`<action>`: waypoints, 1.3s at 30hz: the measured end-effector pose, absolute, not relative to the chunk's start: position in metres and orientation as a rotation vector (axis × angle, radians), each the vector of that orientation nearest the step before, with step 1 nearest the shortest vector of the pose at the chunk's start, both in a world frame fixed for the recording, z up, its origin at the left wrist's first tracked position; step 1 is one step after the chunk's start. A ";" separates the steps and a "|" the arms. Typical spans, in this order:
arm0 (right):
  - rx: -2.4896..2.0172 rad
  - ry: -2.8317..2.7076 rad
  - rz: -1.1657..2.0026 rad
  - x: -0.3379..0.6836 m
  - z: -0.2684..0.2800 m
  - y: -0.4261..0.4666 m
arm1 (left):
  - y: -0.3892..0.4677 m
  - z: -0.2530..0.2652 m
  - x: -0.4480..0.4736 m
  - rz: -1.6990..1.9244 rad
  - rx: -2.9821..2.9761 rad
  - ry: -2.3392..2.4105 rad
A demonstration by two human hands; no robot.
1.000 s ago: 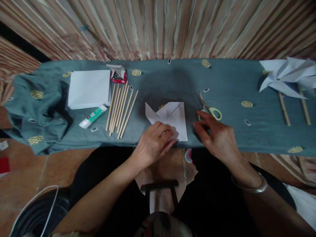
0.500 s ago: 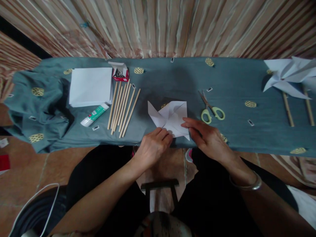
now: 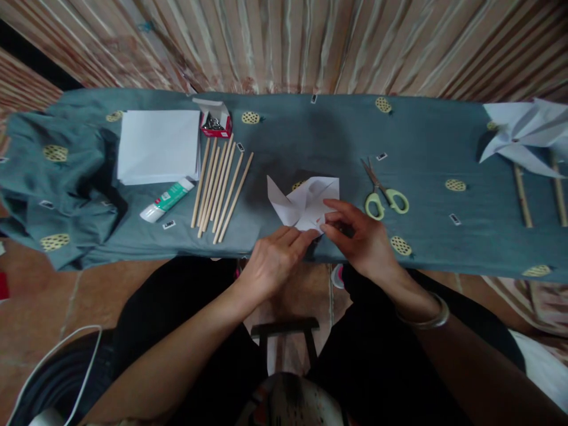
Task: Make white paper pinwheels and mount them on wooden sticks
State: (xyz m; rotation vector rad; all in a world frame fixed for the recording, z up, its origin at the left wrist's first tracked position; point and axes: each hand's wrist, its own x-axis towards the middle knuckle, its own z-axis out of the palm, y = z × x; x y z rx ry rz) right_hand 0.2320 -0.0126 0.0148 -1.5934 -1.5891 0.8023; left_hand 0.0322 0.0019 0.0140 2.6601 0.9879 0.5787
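A white paper pinwheel [image 3: 306,198] with folded blades lies near the front edge of the table, between my two hands. The fingers of my left hand [image 3: 279,254] are closed on its near edge. My right hand [image 3: 359,239] pinches the near right corner of the paper between thumb and fingers. The two hands almost meet at that corner. Just right of the pinwheel lie scissors [image 3: 382,192] with pale green handles, their blades slightly apart. To the left, several wooden sticks [image 3: 217,192] lie side by side.
A stack of white paper [image 3: 160,145], a glue tube [image 3: 167,200] and an open red box of small metal pieces [image 3: 216,125] stand on the left. Finished-looking pinwheels [image 3: 517,139] on sticks lie at the far right. A pleated curtain [image 3: 288,47] hangs behind the table.
My right hand has moved left and its fingers have bent onto the paper corner, which is now folded inward. My left fingers have slid slightly right along the near edge.
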 end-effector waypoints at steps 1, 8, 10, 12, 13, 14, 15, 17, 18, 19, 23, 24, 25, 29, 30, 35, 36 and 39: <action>-1.604 -1.611 0.771 0.230 0.016 -0.012 | 0.002 0.014 0.032 0.573 2.670 0.972; -1.572 -1.775 0.542 0.222 0.012 -0.008 | 0.003 0.017 0.032 0.539 2.674 0.938; -1.532 -1.828 0.453 0.220 0.006 -0.007 | 0.002 0.017 0.033 0.556 2.668 0.953; -1.501 -1.869 0.386 0.219 0.002 -0.007 | 0.001 0.018 0.034 0.544 2.674 0.950; -1.491 -1.884 0.365 0.219 0.001 -0.007 | 0.001 0.018 0.034 0.534 2.678 0.944; -1.482 -1.896 0.351 0.218 0.000 -0.007 | 0.001 0.019 0.034 0.528 2.681 0.935; -1.474 -1.908 0.339 0.217 0.000 -0.007 | 0.001 0.019 0.034 0.525 2.683 0.929; -1.466 -1.927 0.317 0.216 0.002 -0.007 | 0.001 0.020 0.034 0.538 2.682 0.923; -1.464 -1.934 0.308 0.216 0.002 -0.007 | 0.001 0.020 0.034 0.546 2.679 0.927; -1.464 -1.939 0.303 0.215 0.003 -0.007 | 0.001 0.019 0.034 0.549 2.676 0.932; -1.464 -1.949 0.279 0.215 0.001 -0.006 | 0.001 0.019 0.035 0.544 2.666 0.954; -1.462 -1.952 0.269 0.215 0.001 -0.006 | 0.001 0.018 0.035 0.539 2.665 0.958; -1.461 -1.955 0.263 0.215 0.000 -0.005 | 0.001 0.019 0.035 0.532 2.665 0.963; -1.477 -1.964 0.285 0.215 -0.003 -0.004 | 0.001 0.020 0.036 0.518 2.664 0.968; -1.485 -1.962 0.288 0.214 -0.003 -0.004 | 0.001 0.020 0.036 0.527 2.662 0.965; -1.458 -1.945 0.274 0.213 0.001 -0.005 | 0.001 0.020 0.036 0.572 2.655 0.959; -1.452 -1.941 0.275 0.212 0.002 -0.005 | 0.001 0.020 0.035 0.574 2.652 0.958; -1.454 -1.923 0.293 0.213 0.004 -0.006 | 0.000 0.021 0.034 0.558 2.640 0.942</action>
